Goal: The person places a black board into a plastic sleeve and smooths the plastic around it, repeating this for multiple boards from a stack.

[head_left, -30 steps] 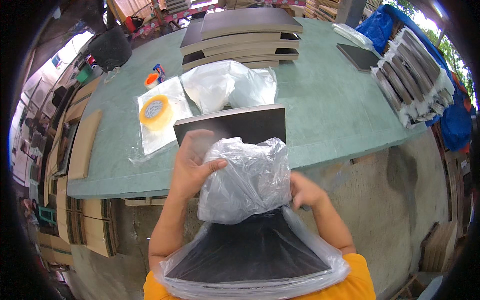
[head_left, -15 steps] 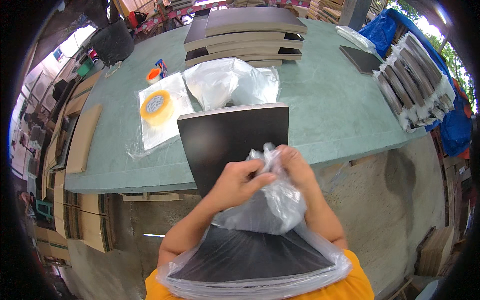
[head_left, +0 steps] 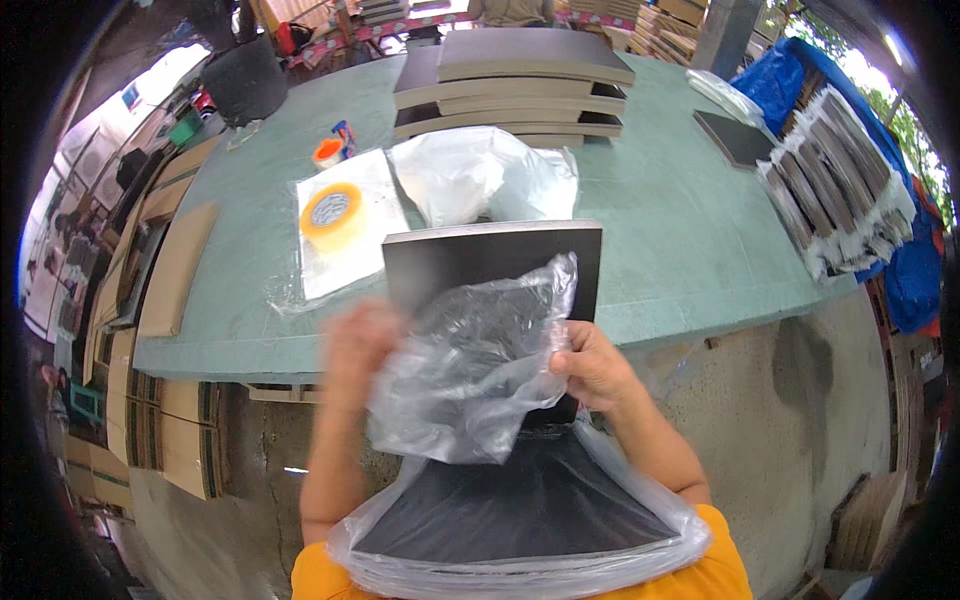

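A clear plastic bag (head_left: 465, 390) spreads crumpled between my hands. My right hand (head_left: 595, 365) is closed on its right edge, thumb and fingers pinching the film. At the bag's left side my left hand (head_left: 362, 345) is smeared by motion, so its fingers cannot be made out. Behind the bag stands a black board (head_left: 420, 260) with a pale top edge, upright against the near table edge. Closest to me, a dark flat panel (head_left: 520, 510) lies under clear film, its wrapped near edge against my orange shirt.
On the green table (head_left: 680, 220) sit a tape roll (head_left: 332, 212) on white sheets, an orange-topped item (head_left: 328, 152), and a white plastic bundle (head_left: 470, 175). Farther back is a stack of dark boards (head_left: 530, 60). Wrapped boards (head_left: 835, 180) stand right; cardboard pieces (head_left: 182, 270) lie left.
The bunched plastic has been spread wide. My left hand has moved left, away from the right one, which has dropped slightly. The whole view has shifted a little.
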### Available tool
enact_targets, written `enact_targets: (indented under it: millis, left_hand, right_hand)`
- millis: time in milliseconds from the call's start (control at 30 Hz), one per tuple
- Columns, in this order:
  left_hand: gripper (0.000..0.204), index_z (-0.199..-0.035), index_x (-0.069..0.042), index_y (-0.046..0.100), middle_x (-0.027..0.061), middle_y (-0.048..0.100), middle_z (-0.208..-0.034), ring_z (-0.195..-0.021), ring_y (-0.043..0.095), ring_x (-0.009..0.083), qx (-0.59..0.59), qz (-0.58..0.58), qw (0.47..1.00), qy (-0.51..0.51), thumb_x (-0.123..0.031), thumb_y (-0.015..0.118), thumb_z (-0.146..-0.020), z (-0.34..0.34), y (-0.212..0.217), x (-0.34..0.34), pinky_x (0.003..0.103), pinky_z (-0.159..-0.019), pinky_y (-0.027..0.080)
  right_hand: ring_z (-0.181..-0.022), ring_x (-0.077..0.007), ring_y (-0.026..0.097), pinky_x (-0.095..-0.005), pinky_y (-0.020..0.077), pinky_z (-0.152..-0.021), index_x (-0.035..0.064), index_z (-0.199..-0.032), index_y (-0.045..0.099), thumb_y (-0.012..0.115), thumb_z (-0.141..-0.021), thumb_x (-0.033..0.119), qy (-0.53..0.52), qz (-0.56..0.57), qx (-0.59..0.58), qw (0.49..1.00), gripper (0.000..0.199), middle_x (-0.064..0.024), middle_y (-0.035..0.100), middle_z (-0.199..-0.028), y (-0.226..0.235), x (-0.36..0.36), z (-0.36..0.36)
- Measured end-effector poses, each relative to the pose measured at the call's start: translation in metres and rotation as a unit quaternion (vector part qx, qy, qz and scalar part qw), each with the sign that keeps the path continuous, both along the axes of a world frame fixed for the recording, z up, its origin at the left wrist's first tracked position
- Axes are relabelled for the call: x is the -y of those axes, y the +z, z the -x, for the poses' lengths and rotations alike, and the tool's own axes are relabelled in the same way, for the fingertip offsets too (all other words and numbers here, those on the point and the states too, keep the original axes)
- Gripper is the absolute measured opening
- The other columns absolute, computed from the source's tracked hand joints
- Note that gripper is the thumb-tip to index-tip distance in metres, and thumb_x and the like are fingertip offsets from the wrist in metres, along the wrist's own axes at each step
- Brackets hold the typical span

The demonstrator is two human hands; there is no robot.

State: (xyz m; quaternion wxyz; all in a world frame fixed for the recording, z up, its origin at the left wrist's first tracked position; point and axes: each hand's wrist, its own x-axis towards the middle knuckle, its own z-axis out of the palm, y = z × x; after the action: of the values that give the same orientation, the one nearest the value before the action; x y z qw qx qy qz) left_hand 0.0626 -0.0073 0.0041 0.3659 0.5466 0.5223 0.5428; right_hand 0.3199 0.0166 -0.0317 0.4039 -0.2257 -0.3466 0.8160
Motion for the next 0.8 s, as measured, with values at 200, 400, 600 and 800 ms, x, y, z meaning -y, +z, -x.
enact_targets:
  millis: [200,400,600,800]
  left_hand:
    - [0.011,-0.073,-0.002,0.058,-0.0011,0.054,-0.065,-0.064,0.049,0.0069,-0.056,0.043,0.971,-0.227,-0.012,0.063,-0.071,-0.046,-0.002,-0.006,0.022,-0.059,0.04]
    - [0.012,-0.081,-0.001,0.054,0.0077,0.055,-0.071,-0.068,0.052,0.0122,-0.215,-0.138,0.954,0.155,-0.012,0.058,-0.075,0.015,0.021,-0.013,0.026,-0.059,0.042]
    - [0.015,-0.086,-0.002,0.055,0.0098,0.057,-0.072,-0.071,0.056,0.0199,-0.283,0.065,0.892,-0.347,-0.013,0.059,-0.077,-0.081,0.022,0.027,0.029,-0.063,0.043]
    - [0.012,-0.087,0.0,0.055,0.0018,0.055,-0.072,-0.068,0.05,0.0093,-0.03,0.056,0.935,-0.348,-0.011,0.053,-0.082,-0.067,0.025,0.008,0.023,-0.061,0.04]
  right_hand:
    - [-0.066,-0.0135,0.052,-0.027,0.0434,-0.061,0.0051,-0.08,0.051,0.054,-0.083,0.021,-0.042,-0.018,-0.191,0.981,0.017,-0.0039,0.055,-0.072,0.0,-0.004,0.005]
    - [-0.074,-0.0131,0.052,-0.0254,0.041,-0.066,0.002,-0.071,0.059,0.06,-0.078,0.011,-0.092,-0.224,0.206,0.948,0.011,-0.0048,0.055,-0.079,-0.001,0.005,-0.026]
    - [-0.106,-0.0225,0.046,-0.0331,0.0352,-0.089,-0.0002,-0.075,0.057,0.07,-0.067,0.011,-0.305,-0.381,0.027,0.872,0.019,-0.0145,0.049,-0.11,0.089,0.015,0.005]
    - [-0.089,-0.0173,0.056,-0.0326,0.0446,-0.076,0.0014,-0.084,0.057,0.067,-0.066,0.02,0.001,-0.232,0.084,0.969,0.027,-0.0116,0.058,-0.095,0.062,-0.004,-0.024]
